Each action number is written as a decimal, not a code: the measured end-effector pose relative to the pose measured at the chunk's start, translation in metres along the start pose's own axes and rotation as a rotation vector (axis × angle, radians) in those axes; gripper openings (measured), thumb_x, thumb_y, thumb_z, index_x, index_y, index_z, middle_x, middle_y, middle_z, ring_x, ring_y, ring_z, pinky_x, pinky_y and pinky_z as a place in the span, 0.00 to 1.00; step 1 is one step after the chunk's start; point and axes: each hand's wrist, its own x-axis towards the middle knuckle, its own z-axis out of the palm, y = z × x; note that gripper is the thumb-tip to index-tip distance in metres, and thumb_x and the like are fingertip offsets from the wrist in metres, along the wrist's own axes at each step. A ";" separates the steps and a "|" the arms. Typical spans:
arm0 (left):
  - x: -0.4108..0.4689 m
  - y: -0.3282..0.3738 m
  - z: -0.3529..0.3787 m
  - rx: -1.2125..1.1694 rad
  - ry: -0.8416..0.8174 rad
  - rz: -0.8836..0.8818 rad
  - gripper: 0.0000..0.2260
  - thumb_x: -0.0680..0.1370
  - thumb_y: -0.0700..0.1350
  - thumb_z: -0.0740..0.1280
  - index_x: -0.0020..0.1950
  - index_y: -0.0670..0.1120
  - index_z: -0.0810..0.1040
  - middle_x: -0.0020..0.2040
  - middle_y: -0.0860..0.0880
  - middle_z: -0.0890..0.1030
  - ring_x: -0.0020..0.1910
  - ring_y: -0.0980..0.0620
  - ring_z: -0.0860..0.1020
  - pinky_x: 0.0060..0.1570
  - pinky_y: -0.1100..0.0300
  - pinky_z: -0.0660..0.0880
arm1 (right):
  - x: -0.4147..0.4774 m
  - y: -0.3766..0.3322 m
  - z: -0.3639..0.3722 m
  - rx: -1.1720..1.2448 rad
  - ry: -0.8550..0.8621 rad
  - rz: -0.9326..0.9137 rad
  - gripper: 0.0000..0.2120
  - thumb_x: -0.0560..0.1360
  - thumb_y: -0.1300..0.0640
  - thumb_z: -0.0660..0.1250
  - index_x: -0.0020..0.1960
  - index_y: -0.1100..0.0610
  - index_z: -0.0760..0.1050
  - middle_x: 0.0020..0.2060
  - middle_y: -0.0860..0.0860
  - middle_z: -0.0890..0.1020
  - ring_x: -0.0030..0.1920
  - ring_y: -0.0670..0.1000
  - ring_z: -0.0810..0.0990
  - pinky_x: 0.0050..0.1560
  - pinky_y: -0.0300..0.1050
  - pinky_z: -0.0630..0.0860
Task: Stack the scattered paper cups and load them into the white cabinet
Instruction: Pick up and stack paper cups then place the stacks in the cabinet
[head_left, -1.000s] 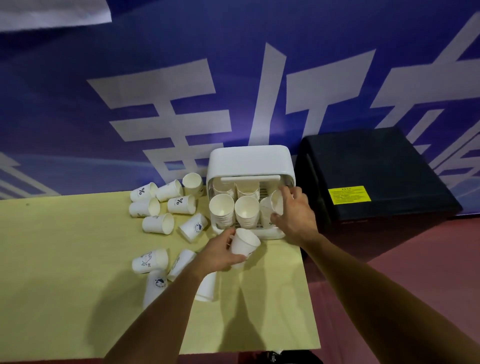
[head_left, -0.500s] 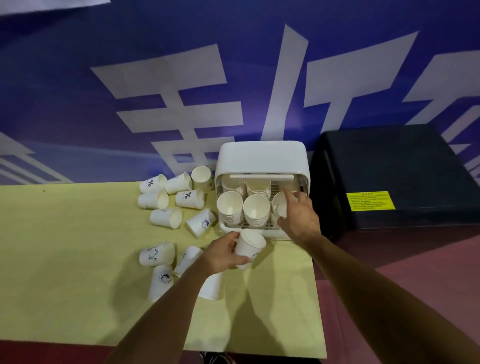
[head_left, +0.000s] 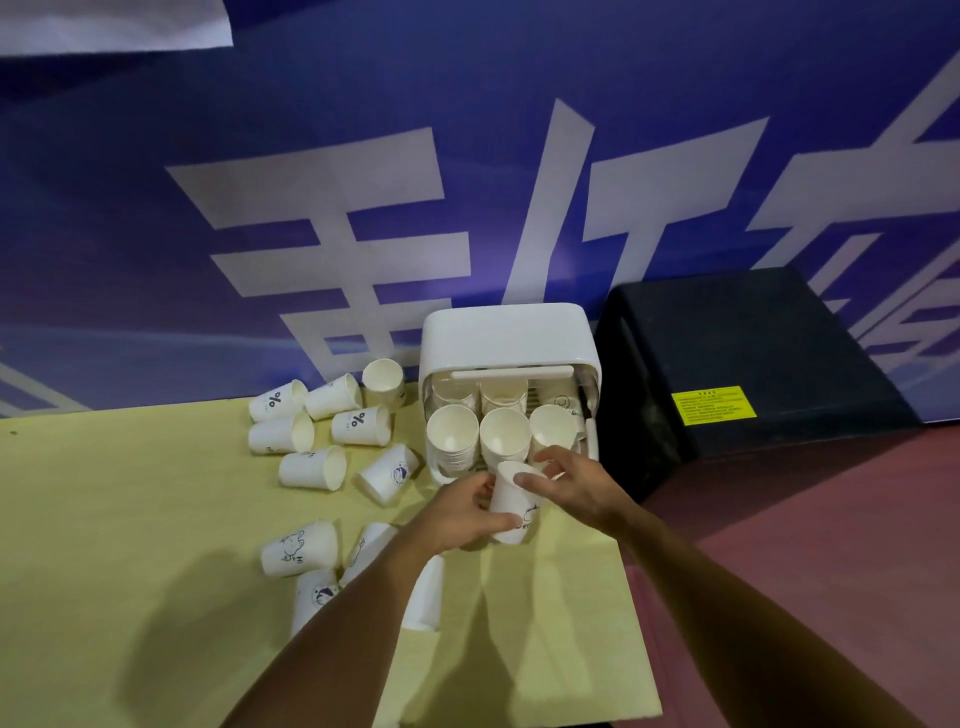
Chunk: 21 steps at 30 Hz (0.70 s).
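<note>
The white cabinet (head_left: 506, 338) stands open at the table's back right, with several stacks of cups (head_left: 452, 434) inside, mouths facing me. Just in front of it my left hand (head_left: 462, 512) grips a white paper cup (head_left: 511, 512) with a small print, held upright. My right hand (head_left: 574, 486) pinches that same cup at its rim from the right. Several loose paper cups (head_left: 311, 467) lie on their sides on the yellow table (head_left: 130, 519), left of the cabinet and under my left forearm.
A black box (head_left: 737, 343) with a yellow label stands right of the cabinet, off the table. A blue banner wall with large white characters rises behind. The table's right edge runs just below the cabinet; reddish floor lies beyond.
My right hand has come away from the right-hand stack in the cabinet and taken the rim of the cup that my left hand holds. That cup has shifted slightly toward the right.
</note>
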 end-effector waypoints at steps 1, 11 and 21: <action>0.000 0.002 0.000 -0.003 -0.009 0.009 0.29 0.65 0.56 0.78 0.65 0.55 0.76 0.55 0.58 0.83 0.53 0.60 0.81 0.59 0.55 0.78 | -0.001 0.000 0.001 0.025 0.001 0.014 0.26 0.70 0.34 0.72 0.63 0.46 0.74 0.51 0.44 0.79 0.53 0.47 0.79 0.57 0.47 0.76; 0.004 0.012 -0.003 0.026 0.011 0.008 0.27 0.65 0.57 0.78 0.62 0.55 0.76 0.52 0.55 0.81 0.49 0.57 0.81 0.47 0.59 0.79 | -0.004 0.000 -0.008 0.110 0.184 0.049 0.41 0.61 0.34 0.76 0.69 0.49 0.71 0.56 0.48 0.79 0.52 0.48 0.81 0.53 0.47 0.80; 0.000 -0.002 -0.011 0.051 0.031 -0.047 0.26 0.66 0.58 0.79 0.61 0.57 0.75 0.54 0.54 0.80 0.54 0.55 0.79 0.50 0.60 0.75 | -0.002 -0.019 -0.032 -0.035 0.574 -0.066 0.32 0.68 0.40 0.71 0.69 0.46 0.68 0.62 0.47 0.72 0.57 0.51 0.77 0.54 0.53 0.78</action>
